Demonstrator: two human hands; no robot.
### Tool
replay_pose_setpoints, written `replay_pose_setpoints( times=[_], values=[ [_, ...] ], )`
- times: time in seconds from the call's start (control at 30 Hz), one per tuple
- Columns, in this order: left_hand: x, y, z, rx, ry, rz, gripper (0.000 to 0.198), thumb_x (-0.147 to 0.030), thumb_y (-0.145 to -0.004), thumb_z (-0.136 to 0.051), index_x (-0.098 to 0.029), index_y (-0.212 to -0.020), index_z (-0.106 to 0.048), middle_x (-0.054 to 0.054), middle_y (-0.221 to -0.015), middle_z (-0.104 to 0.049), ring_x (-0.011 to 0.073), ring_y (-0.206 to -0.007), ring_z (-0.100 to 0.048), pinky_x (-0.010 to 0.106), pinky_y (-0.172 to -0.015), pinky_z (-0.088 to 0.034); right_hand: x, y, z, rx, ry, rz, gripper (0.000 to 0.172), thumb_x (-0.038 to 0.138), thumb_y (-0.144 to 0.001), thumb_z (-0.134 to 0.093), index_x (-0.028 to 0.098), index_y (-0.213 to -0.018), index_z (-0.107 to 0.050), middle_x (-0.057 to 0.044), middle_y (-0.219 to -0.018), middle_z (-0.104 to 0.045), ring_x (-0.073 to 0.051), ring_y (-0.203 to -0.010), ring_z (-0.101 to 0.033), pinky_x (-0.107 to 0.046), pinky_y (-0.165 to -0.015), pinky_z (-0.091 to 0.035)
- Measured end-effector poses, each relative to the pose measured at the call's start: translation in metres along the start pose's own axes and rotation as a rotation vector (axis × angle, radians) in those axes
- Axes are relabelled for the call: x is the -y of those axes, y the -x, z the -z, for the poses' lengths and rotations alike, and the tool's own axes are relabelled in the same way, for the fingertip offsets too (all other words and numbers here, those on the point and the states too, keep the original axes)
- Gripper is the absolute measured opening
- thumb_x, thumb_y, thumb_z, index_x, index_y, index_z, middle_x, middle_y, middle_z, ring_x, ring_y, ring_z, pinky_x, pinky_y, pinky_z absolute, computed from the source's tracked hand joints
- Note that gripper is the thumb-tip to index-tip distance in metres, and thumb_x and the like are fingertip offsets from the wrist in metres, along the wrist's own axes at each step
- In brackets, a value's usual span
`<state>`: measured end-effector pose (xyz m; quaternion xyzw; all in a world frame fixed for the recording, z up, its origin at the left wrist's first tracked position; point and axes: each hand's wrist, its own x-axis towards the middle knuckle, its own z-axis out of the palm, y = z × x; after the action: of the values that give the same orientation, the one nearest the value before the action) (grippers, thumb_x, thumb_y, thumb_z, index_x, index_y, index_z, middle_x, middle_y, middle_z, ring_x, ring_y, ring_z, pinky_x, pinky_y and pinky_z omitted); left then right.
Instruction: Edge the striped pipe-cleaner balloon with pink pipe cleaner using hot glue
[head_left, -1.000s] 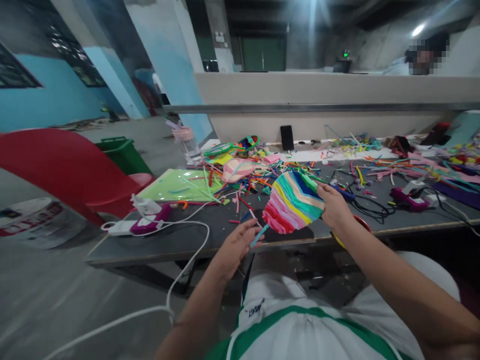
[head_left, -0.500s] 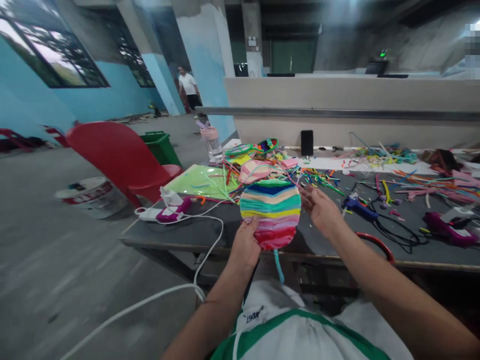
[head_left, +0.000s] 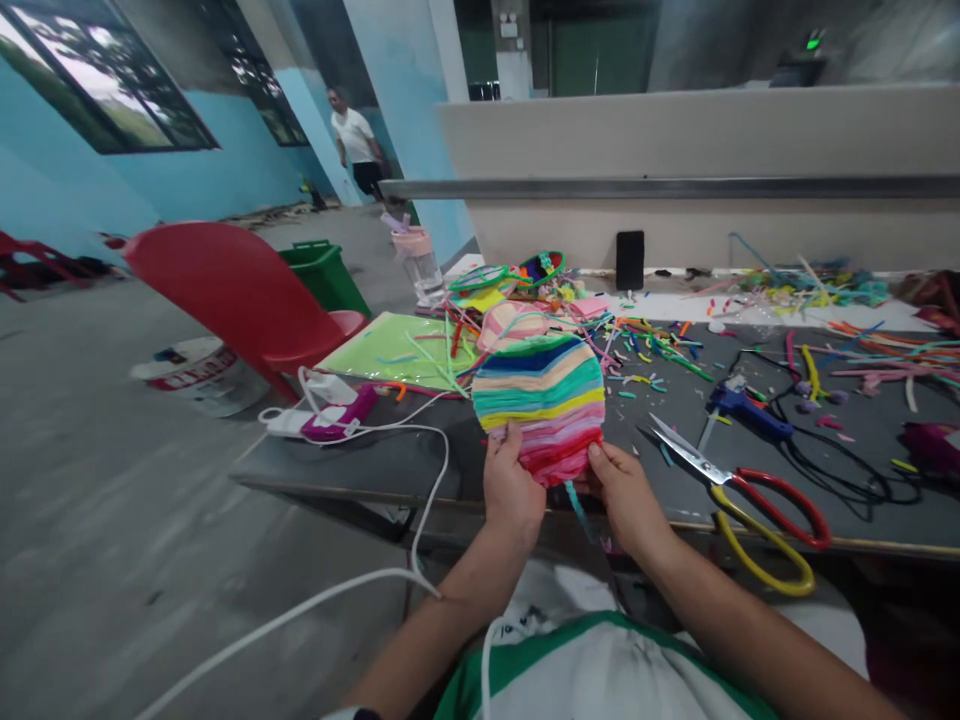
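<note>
A round striped disc, which looks made of rows of fuzzy pipe cleaners, is held up over the table's front edge. Its bands run from green and blue at the top through yellow to pink and red below. My left hand grips the lower left rim, thumb on the front face. At the lower right rim my right hand pinches it, thumb in front and fingers hidden behind. From the bottom hangs a teal pipe cleaner. Right of my hands lie large scissors with red and yellow handles, jutting past the edge.
A blue glue gun with black cable lies on the right. Cut pieces and pipe cleaners litter the table. At the back are a phone and a bottle. A white cable crosses the left edge. A person stands far off.
My right hand has come down from beside the disc's upper right and now grips its lower right rim. The scissors now show fully. The view has shifted slightly.
</note>
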<state>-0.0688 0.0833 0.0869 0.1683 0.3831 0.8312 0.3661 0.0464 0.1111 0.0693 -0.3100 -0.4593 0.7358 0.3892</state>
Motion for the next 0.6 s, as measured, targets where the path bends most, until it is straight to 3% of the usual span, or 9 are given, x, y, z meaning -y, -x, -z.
replay_pose_setpoints(
  times=[0.17, 0.27, 0.37, 0.5, 0.6],
  values=[
    [-0.001, -0.002, 0.000, 0.025, 0.052, 0.001, 0.034, -0.041, -0.083, -0.057, -0.031, -0.116, -0.054, 0.000, -0.116, -0.065, 0.0210, -0.115, -0.057, 0.041, -0.095, -0.048, 0.000, 0.002, 0.002, -0.024, -0.026, -0.036, 0.029, 0.050, -0.081, -0.057, 0.024, -0.094, -0.061, -0.002, -0.087, -0.069, -0.016, -0.068, -0.063, -0.029, -0.062, -0.050],
    [-0.001, -0.004, 0.001, 0.005, 0.082, -0.022, 0.035, -0.038, -0.084, -0.058, -0.029, -0.117, -0.053, 0.001, -0.119, -0.064, 0.0221, -0.116, -0.056, 0.042, -0.096, -0.047, 0.002, 0.009, -0.002, 0.083, -0.065, -0.177, 0.030, 0.046, -0.076, -0.064, 0.023, -0.095, -0.057, -0.001, -0.080, -0.067, -0.013, -0.059, -0.062, -0.028, -0.058, -0.050],
    [-0.001, -0.002, 0.000, -0.018, 0.025, -0.030, 0.036, -0.040, -0.085, -0.055, -0.028, -0.119, -0.053, 0.003, -0.122, -0.062, 0.0231, -0.118, -0.054, 0.042, -0.096, -0.046, 0.005, 0.014, -0.006, 0.195, -0.007, -0.283, 0.031, 0.046, -0.073, -0.065, 0.019, -0.085, -0.057, 0.001, -0.065, -0.062, -0.009, -0.043, -0.052, -0.022, -0.041, -0.041],
    [-0.014, -0.005, 0.007, 0.162, 0.027, 0.073, 0.040, -0.045, -0.084, -0.053, -0.022, -0.117, -0.057, 0.007, -0.119, -0.064, 0.0261, -0.116, -0.055, 0.043, -0.096, -0.046, 0.011, 0.015, 0.000, 0.157, 0.117, -0.226, 0.031, 0.049, -0.076, -0.061, 0.018, -0.078, -0.058, 0.005, -0.054, -0.054, -0.003, -0.033, -0.032, -0.017, -0.032, -0.018],
    [-0.041, -0.023, 0.022, 0.268, 0.038, 0.103, 0.041, -0.042, -0.083, -0.055, -0.020, -0.117, -0.060, 0.009, -0.118, -0.064, 0.0278, -0.116, -0.055, 0.044, -0.096, -0.045, 0.016, 0.018, 0.015, 0.157, 0.228, -0.182, 0.028, 0.046, -0.080, -0.056, 0.019, -0.075, -0.058, 0.006, -0.051, -0.050, -0.004, -0.036, -0.028, -0.019, -0.037, -0.018]
  ],
)
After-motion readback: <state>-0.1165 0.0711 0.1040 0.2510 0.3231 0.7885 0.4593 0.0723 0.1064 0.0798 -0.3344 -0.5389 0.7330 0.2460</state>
